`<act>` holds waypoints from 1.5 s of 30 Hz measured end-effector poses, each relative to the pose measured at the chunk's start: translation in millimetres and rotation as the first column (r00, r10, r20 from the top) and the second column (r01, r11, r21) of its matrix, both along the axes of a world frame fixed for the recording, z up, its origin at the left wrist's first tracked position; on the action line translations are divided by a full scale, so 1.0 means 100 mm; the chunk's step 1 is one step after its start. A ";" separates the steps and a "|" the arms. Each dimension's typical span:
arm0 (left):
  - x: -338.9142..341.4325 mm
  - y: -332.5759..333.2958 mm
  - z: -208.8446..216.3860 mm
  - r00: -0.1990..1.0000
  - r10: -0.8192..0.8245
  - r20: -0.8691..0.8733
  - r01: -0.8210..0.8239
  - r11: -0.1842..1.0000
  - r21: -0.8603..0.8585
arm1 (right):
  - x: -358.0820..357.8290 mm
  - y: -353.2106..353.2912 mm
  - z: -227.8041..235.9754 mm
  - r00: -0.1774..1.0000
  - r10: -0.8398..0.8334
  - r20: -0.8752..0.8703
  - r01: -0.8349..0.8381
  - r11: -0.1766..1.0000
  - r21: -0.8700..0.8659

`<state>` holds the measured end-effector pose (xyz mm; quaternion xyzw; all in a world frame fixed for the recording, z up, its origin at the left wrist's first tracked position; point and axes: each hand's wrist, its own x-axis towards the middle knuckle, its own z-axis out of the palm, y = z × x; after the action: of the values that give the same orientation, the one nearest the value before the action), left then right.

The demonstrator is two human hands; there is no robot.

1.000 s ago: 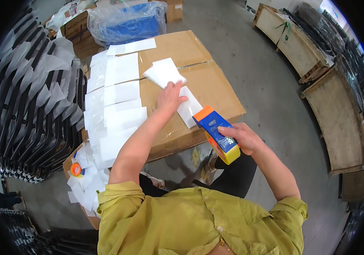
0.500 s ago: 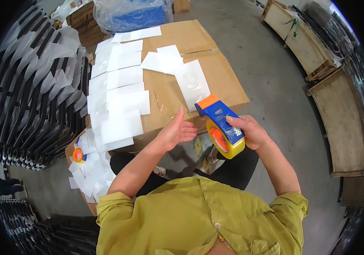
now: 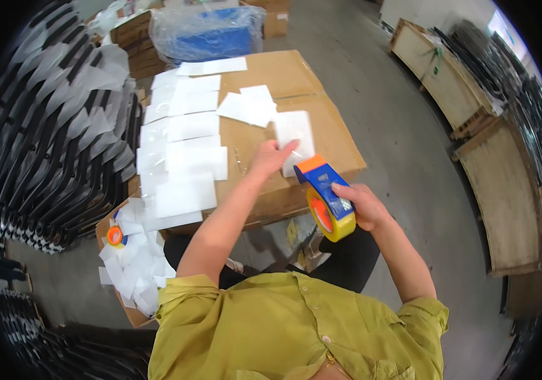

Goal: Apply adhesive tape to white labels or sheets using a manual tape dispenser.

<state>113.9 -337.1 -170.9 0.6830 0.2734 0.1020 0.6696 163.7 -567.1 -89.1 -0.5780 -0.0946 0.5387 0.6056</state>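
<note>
My right hand (image 3: 366, 206) is wrapped round the handle of a blue tape dispenser (image 3: 323, 180) with an orange front end and a roll of yellowish tape. Just left of it, my left hand (image 3: 272, 158) grips the left edge of a white foam sheet (image 3: 295, 130); the thumb lies on top and the fingers are mostly hidden. This sheet carries clear tape and lies at the right part of a large cardboard box (image 3: 328, 126). Close to the dispenser's orange end is the sheet's near edge. Two overlapping white sheets (image 3: 249, 106) rest farther back.
Overlapping white sheets (image 3: 185, 190) cover the box's left side. Left of my legs, an open carton (image 3: 133, 316) holds white pieces and another tape dispenser (image 3: 115, 236). Dark curved parts (image 3: 87, 158) stand stacked at left. Wooden crates (image 3: 505, 183) line the right; a plastic-wrapped blue bundle (image 3: 211, 35) sits behind.
My left hand has moved forward and right from open air onto the white sheet and taken hold of its edge. The dispenser stays in my right hand, shifted slightly.
</note>
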 end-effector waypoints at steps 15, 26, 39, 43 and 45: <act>-0.32 -0.41 0.62 0.858 0.303 0.415 -0.011 0.818 -0.575 | -0.51 -0.19 0.38 0.890 0.081 0.448 -0.086 0.996 -0.008; -0.56 -0.33 0.80 0.856 0.404 0.321 -0.069 0.706 -0.705 | -0.83 -0.61 0.13 0.889 0.099 0.447 -0.142 0.988 0.062; -0.83 -0.46 0.58 0.851 0.217 0.478 0.183 0.730 -0.658 | -0.85 -0.60 0.09 0.929 0.107 0.353 -0.121 0.993 0.016; -0.89 -0.47 0.70 0.894 0.250 0.373 0.065 0.750 -0.658 | -0.85 -0.67 0.02 0.908 0.148 0.392 -0.152 0.988 -0.021; -0.89 -0.50 0.67 0.882 0.215 0.419 0.111 0.769 -0.629 | -0.85 -0.66 0.02 0.910 0.149 0.387 -0.153 0.988 -0.022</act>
<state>25.1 -387.1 -104.1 0.3618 0.1411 0.1841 0.9029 78.9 -633.2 -87.3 -0.6615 -0.2592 0.4584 0.5339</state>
